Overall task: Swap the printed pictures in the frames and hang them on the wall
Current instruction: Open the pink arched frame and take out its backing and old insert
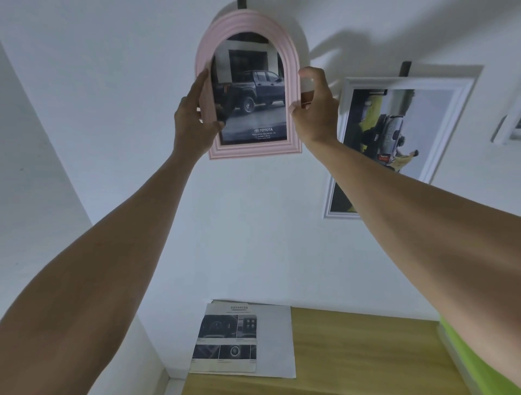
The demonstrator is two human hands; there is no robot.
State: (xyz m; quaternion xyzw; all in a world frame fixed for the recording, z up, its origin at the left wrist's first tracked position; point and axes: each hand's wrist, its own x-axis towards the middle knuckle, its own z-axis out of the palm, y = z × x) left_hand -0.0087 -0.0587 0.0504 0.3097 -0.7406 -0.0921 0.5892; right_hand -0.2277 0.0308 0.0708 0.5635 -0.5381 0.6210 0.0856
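Gripping pink arched frame [248, 93] against wall, left hand [194, 118] clasping its edge, right hand [315, 112] pinching opposite edge

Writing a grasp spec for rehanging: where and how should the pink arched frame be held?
Grip the pink frame by its straight lower side rails, one hand from each side, as the left hand and right hand do now. The arch curves away up top, and the hook sits there.

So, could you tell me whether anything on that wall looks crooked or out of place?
Yes: the white frame to the right of the pink arched frame seems to hang tilted, though the wide-angle view may exaggerate it.
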